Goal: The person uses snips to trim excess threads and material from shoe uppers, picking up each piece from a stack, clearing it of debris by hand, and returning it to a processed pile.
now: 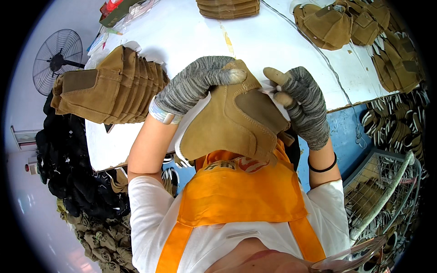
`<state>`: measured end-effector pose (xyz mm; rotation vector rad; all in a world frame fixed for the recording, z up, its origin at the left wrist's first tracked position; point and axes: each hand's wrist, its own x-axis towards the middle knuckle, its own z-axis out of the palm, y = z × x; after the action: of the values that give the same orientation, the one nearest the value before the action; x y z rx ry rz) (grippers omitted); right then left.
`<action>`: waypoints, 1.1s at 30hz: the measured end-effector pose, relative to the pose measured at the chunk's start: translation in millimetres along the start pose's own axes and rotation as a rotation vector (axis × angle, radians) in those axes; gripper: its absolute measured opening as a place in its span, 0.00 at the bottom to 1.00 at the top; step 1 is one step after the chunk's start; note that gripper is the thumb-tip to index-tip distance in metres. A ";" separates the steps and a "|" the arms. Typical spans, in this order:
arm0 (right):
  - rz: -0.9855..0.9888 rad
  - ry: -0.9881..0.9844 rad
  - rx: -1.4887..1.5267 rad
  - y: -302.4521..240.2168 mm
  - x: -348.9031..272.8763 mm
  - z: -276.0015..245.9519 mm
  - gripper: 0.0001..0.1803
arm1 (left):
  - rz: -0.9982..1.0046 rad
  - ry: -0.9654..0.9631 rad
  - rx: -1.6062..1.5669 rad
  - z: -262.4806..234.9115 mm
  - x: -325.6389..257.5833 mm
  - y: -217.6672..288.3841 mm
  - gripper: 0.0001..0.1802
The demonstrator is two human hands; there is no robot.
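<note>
A brown suede shoe upper (218, 123) with a darker side panel and a pale lining hangs in front of my chest, at the table's near edge. My left hand (195, 82), in a grey knit glove with bare-looking pale fingertips, is closed on its top edge, thumb lying over the front. At the upper's right edge, beside the dark panel, my right hand (302, 98) wears a matching glove. Its fingers are curled, and something small and whitish shows between the tips, too small to name. The fingers behind the upper are hidden.
A nested stack of brown uppers (109, 88) stands left on the white table (154, 27); another stack (227, 8) is at the far edge. More uppers (325, 25) lie far right, past a grey cable (327, 63). A wire cart (378, 182) stands right, a fan (57, 61) left.
</note>
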<state>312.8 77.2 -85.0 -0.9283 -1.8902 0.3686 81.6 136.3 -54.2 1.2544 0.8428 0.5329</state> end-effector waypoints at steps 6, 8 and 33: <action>-0.156 -0.214 -0.335 -3.5 11.6 -10.7 0.16 | 0.058 -0.014 0.105 0.1 3.2 -0.7 0.19; -0.170 -0.239 -0.418 -3.1 14.5 -10.3 0.14 | 0.042 -0.020 0.060 2.1 2.4 1.0 0.18; 0.236 0.170 0.104 7.1 -19.9 26.8 0.23 | 0.384 0.124 0.716 -17.5 21.9 -17.9 0.24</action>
<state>297.9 70.8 -115.0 -1.0807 -1.5961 0.5080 79.2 158.8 -78.5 2.0827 0.9388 0.6431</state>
